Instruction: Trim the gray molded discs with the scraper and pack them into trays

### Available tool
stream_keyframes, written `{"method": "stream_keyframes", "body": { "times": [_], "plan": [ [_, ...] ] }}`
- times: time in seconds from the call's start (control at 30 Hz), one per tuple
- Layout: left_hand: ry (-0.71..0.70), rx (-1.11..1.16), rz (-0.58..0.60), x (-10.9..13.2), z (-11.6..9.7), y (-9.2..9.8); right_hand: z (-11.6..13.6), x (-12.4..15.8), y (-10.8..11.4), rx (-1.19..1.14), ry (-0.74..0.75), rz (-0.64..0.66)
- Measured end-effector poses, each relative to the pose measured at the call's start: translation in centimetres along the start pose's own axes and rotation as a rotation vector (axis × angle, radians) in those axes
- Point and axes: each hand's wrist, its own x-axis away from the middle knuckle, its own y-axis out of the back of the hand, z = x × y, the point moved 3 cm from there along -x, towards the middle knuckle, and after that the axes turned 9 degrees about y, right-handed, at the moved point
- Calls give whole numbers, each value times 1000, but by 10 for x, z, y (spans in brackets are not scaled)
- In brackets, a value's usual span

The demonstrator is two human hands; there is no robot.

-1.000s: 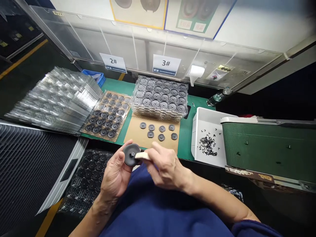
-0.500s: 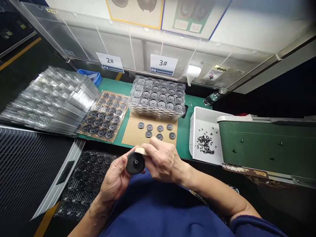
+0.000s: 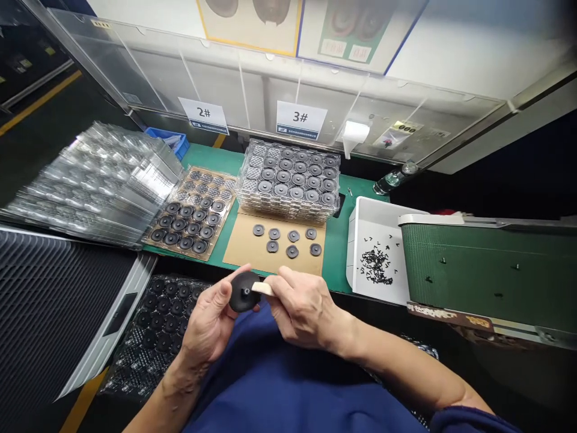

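My left hand (image 3: 210, 322) grips a round black disc (image 3: 240, 299) with a raised hub at its centre, its face turned toward me. The fingers of my right hand (image 3: 303, 304) are closed on a small cream-coloured flat piece (image 3: 262, 288), whose kind I cannot make out. That piece overlaps the disc's right side near the hub; whether it touches the disc is unclear. Beyond my hands, several similar grey discs (image 3: 293, 251) lie in two rows on a cardboard sheet (image 3: 247, 260).
A stack of clear trays (image 3: 288, 207) with discs stands behind the cardboard, and a part-filled tray (image 3: 205, 255) lies left of it. Empty clear trays (image 3: 90, 186) lean far left. To the right are a white bin (image 3: 360, 210) with small black pieces and a green conveyor belt (image 3: 478, 252).
My right hand has moved slightly down and right, bringing the cream piece from the disc's upper edge across to its right side. The disc has tilted and shifted slightly left.
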Motion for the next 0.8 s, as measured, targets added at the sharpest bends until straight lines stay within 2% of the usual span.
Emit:
{"method": "stream_keyframes", "body": {
  "times": [0.1,0.23,0.43,0.53,0.7,0.8],
  "plan": [
    [25,-17,28,-1,3,-1,1,0,0,48,-10,-33],
    [-169,47,-112,-2,2,1,9,1,-7,-64,-16,4],
    [-316,20,-136,2,3,-5,12,-3,-13,-108,-59,-73],
    [-383,19,-162,7,2,-8,17,-8,-15,-167,-6,-86],
    [-372,26,-139,8,1,-8,19,-8,-20,-186,-51,-112],
    [-326,53,-108,4,0,-4,18,-7,-20,-180,-11,-77]
  ]
}}
